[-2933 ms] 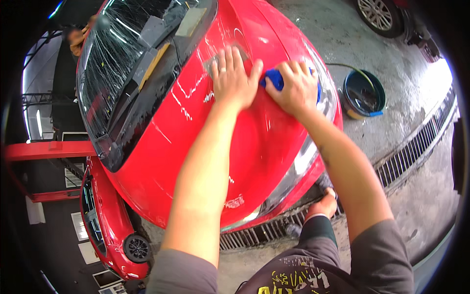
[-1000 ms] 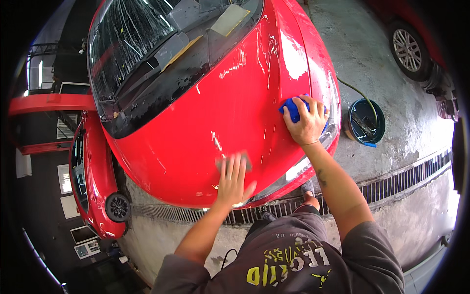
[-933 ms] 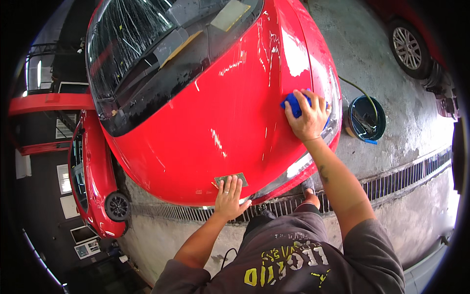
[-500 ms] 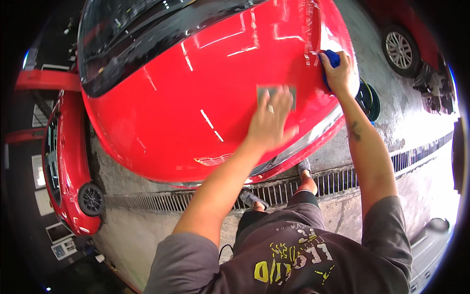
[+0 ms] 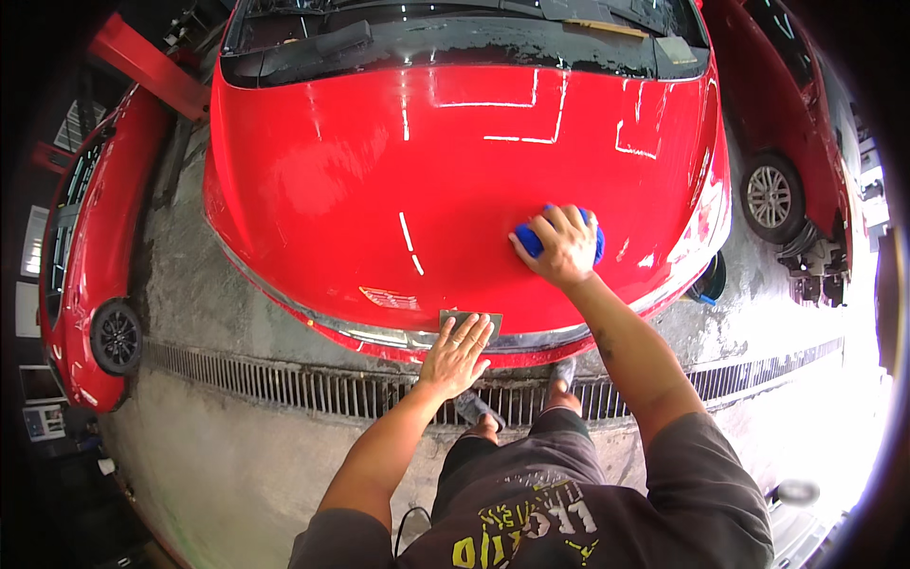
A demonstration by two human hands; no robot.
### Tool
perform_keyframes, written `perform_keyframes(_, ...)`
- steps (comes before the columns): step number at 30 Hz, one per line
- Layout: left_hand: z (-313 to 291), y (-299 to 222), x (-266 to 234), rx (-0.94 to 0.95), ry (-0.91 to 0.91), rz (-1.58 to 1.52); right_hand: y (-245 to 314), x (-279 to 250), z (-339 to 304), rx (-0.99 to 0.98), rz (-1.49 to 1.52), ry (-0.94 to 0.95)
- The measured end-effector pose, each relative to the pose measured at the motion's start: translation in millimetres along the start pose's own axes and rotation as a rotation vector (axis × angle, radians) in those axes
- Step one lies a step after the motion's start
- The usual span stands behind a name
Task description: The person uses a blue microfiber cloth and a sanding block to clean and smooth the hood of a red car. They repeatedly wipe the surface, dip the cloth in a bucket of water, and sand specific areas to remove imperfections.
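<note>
My left hand lies flat with its fingers spread over a grey-green square sheet that looks like sandpaper. The sheet rests at the front edge of a red car hood, and its far edge shows beyond my fingertips. Farther up and to the right, my right hand is closed around a bunched blue cloth, pressing it on the hood. The palm hides part of the cloth. Bright light reflections and a few duller, hazy patches show on the red paint.
The windshield base is dark and speckled, with a wooden stick on it. Other red cars stand left and right. A dark bucket sits by the front right corner. A drain grate crosses the floor.
My left hand and the sheet have moved from the hood's right part to its front edge. My right hand has brought the blue cloth from the right edge toward the middle. The view has turned.
</note>
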State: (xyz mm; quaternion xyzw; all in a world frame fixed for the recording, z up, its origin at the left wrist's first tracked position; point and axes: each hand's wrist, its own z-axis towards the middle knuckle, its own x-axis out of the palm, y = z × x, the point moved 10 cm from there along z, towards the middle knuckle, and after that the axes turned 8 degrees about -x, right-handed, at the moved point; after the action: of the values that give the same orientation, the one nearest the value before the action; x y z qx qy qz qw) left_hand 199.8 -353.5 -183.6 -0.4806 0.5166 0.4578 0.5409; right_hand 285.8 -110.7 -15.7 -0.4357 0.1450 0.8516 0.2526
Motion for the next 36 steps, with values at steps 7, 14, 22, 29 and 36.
perform_keyframes(7,33,-18,1,-0.081,-0.249,-0.121,-51,40,198,0.174,-0.049,0.198)
perform_keyframes(14,24,-9,12,-0.311,-0.109,-0.228,-102,-9,69,0.131,-0.005,-0.022)
perform_keyframes(22,258,84,-151,-0.396,-0.17,-0.108,-243,-69,-97,0.294,-0.052,-0.187)
perform_keyframes(29,384,170,-208,-0.457,-0.179,-0.016,-225,-73,-88,0.269,-0.073,-0.252)
perform_keyframes(36,223,49,-124,-0.278,-0.209,-0.012,-244,-69,-101,0.354,-0.154,-0.215)
